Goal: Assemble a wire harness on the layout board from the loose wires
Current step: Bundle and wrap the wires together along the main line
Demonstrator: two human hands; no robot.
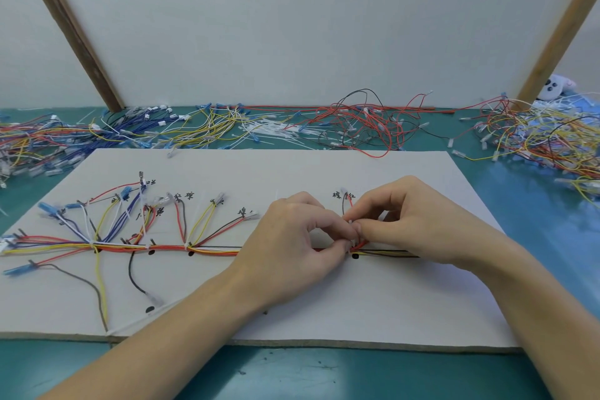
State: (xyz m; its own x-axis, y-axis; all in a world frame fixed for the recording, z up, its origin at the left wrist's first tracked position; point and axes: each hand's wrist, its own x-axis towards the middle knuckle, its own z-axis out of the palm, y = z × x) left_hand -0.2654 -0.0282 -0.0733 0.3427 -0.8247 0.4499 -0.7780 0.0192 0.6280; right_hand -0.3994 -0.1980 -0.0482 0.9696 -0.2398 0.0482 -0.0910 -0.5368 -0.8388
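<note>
While both forearms reach in over the near edge of the layout board, working close at the trunk. Left hand curled, fingertips pinching at the wire bundle beside a black dot mark. Right hand curled too, thumb and forefinger nipping what looks like a small white cable tie at that same spot; too small to be sure.

Risks from here, as a judgement: cinching off the mark, so the red-and-dark branch leaves the trunk in the wrong place; trapping a stray strand under the loop; or pulling hard enough to drag the earlier tied branches out of line, since nothing visibly pins the board.

Farther back on the green table, well apart: loose wires heaped in red and black, spare white ties, a yellow tangle at right.
</note>
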